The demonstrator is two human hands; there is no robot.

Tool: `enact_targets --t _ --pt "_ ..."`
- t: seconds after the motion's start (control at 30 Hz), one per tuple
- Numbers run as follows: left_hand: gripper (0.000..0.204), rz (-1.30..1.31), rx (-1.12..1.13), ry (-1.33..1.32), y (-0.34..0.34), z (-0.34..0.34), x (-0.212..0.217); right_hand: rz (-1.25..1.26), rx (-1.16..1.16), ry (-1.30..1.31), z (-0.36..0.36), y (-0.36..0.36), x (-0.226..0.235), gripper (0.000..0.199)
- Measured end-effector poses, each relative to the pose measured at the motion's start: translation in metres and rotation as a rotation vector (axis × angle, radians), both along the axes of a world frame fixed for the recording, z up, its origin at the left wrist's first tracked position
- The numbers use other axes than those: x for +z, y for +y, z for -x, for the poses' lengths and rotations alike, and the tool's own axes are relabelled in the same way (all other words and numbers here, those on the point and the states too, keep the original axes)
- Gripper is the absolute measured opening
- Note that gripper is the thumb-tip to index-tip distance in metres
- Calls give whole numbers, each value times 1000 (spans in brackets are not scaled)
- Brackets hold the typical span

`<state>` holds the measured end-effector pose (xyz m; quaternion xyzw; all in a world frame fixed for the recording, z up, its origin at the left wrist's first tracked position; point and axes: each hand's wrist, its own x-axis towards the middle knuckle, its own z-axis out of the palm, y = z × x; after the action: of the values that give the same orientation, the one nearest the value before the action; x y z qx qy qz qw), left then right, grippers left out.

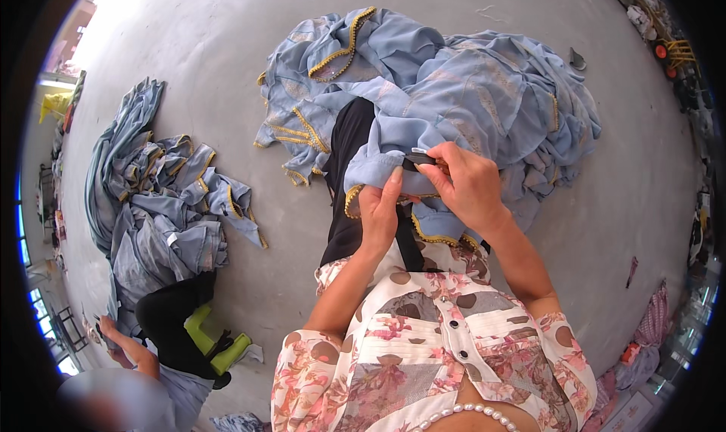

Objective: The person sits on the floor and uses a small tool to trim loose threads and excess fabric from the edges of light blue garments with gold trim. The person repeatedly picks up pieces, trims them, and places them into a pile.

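A light blue garment with yellow trim (454, 92) lies heaped over my lap and the grey floor. My left hand (380, 209) pinches a fold of its trimmed edge from below. My right hand (467, 184) grips a small dark tool (420, 160), which looks like thread snips, pressed against the same fold of cloth. Both hands meet at the fabric just above my knees. Black trouser legs (349, 167) show under the garment.
A second pile of the same blue garments (162, 205) lies on the floor to my left. Another person sits at the lower left, one hand (121, 345) near that pile. Coloured clutter and a toy truck (669, 54) line the right edge.
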<state>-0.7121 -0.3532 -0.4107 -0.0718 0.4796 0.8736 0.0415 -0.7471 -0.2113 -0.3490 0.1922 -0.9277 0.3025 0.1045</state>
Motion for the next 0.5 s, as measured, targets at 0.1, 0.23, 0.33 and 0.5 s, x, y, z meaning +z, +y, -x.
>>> enact_targets --t 0.1,0.23,0.33,0.5 --pt "29 -26 39 -15 2 1 -1 25 -12 0 0 0 -1 26" --pt "25 -18 3 -4 -1 0 -6 35 -2 35 1 -1 -3 26" --pt "26 0 -11 -32 -1 0 -3 25 8 62 0 -2 -7 25" --pt "23 -72 -37 -53 -4 -1 -3 141 -95 60 2 4 -8 23"
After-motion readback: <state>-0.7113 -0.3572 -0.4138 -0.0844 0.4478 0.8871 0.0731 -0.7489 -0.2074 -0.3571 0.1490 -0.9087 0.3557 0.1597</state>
